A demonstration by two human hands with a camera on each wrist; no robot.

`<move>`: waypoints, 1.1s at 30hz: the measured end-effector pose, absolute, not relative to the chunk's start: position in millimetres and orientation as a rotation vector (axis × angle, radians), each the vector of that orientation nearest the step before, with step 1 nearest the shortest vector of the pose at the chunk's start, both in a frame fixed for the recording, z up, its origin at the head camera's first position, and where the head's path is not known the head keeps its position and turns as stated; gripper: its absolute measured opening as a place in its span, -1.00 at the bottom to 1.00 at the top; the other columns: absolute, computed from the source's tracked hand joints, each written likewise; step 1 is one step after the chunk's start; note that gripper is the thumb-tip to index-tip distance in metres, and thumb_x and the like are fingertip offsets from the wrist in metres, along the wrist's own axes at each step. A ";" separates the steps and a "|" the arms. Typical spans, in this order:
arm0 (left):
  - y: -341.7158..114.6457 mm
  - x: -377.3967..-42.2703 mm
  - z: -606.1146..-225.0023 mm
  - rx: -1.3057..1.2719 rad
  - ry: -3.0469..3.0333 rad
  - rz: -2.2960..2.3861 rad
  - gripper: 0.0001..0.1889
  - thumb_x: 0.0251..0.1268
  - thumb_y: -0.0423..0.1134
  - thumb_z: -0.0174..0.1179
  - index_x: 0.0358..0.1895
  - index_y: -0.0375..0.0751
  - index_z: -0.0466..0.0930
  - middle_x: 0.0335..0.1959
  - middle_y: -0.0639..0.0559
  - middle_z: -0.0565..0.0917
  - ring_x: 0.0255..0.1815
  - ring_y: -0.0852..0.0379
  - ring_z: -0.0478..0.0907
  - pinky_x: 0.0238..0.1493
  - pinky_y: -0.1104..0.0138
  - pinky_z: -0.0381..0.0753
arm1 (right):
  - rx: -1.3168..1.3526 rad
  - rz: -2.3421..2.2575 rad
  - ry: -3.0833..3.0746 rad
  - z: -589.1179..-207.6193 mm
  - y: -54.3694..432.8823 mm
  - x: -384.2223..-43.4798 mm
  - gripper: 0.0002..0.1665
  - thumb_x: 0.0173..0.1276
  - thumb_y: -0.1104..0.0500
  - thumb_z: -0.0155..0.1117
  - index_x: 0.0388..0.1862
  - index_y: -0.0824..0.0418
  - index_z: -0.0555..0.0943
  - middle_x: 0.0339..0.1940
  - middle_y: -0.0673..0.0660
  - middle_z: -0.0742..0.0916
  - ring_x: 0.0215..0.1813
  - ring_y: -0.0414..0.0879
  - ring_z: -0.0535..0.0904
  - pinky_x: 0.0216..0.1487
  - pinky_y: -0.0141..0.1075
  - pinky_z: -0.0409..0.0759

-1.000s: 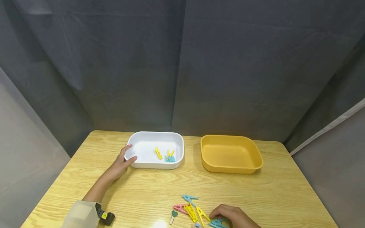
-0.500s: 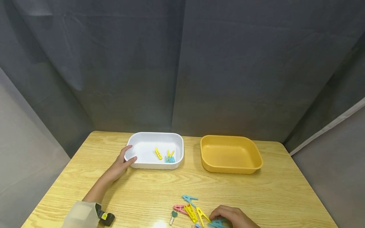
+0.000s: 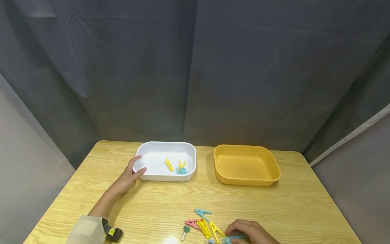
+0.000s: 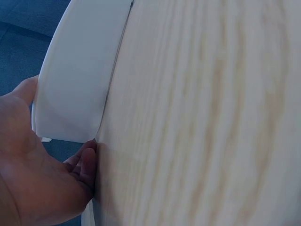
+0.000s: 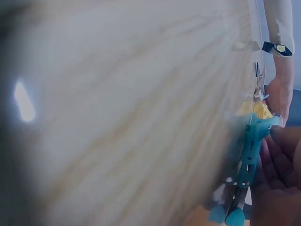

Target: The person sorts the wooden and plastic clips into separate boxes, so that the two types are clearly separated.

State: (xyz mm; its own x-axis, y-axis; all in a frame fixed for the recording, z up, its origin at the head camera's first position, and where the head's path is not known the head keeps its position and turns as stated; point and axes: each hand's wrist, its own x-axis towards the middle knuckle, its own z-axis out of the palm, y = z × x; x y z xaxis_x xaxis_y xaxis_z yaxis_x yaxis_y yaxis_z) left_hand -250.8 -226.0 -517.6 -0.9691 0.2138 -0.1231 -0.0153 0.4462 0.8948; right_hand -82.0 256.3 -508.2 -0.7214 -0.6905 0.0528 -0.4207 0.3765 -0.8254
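My left hand (image 3: 127,178) grips the left end of a white tray (image 3: 152,162), thumb at the near side. In the left wrist view its other fingers (image 4: 87,162) curl at the tray's lower edge. A yellow clothespin (image 3: 169,164), another yellow one (image 3: 182,164) and blue clothespin pieces (image 3: 181,170) lie in that tray. At the bottom edge of the head view my right hand (image 3: 253,231) pinches a blue clothespin (image 5: 251,146) between thumb and fingers, low over the table. Left of it lie a yellow open-legged clothespin (image 3: 216,231) and another yellow one (image 3: 203,227).
A pink clothespin (image 3: 193,223), a blue clothespin (image 3: 202,213) and a small peg with a green heart (image 3: 185,232) lie in the same cluster. An orange tray (image 3: 248,182) stands at the back right. Grey curtains (image 3: 195,71) rise behind the wooden table (image 3: 158,200).
At the right hand, the blue clothespin has turned and lifted slightly, and the fingers now close on it. The left hand and both trays stay in place.
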 end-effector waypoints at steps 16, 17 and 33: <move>-226.2 -250.5 -517.1 0.180 2.471 1.551 -0.19 0.61 0.06 0.07 0.65 -0.08 -0.20 0.67 -0.44 -0.25 0.67 -0.41 -0.30 0.62 -0.21 -0.20 | -1.048 -1.312 2.276 -511.8 265.2 -86.5 -0.76 0.55 0.26 0.22 0.13 0.14 0.62 0.05 0.00 0.76 0.07 -0.23 0.69 0.06 -0.32 0.69; -226.2 -250.6 -517.1 0.179 2.471 1.549 -0.19 0.61 0.06 0.07 0.65 -0.08 -0.20 0.67 -0.44 -0.25 0.67 -0.41 -0.29 0.62 -0.21 -0.20 | -1.052 -1.310 2.277 -511.8 265.4 -86.5 -0.76 0.55 0.25 0.22 0.13 0.14 0.62 0.04 0.00 0.76 0.07 -0.23 0.69 0.05 -0.32 0.69; -226.8 -251.1 -517.8 0.186 2.481 1.543 -0.19 0.61 0.06 0.06 0.65 -0.09 -0.19 0.66 -0.45 -0.24 0.67 -0.42 -0.27 0.62 -0.20 -0.18 | -1.034 -1.294 2.288 -512.4 266.6 -85.9 -0.76 0.59 0.23 0.18 0.15 0.11 0.61 0.06 -0.04 0.74 0.08 -0.23 0.67 0.09 -0.33 0.66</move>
State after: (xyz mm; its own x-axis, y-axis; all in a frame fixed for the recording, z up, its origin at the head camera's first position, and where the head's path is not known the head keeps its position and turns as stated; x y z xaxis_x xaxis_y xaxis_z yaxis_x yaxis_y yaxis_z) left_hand -251.1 -226.8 -517.8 -0.9692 0.2184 -0.1142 -0.0059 0.4428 0.8966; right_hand -85.9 266.6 -512.4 -0.6888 -0.7212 0.0740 -0.4350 0.3295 -0.8379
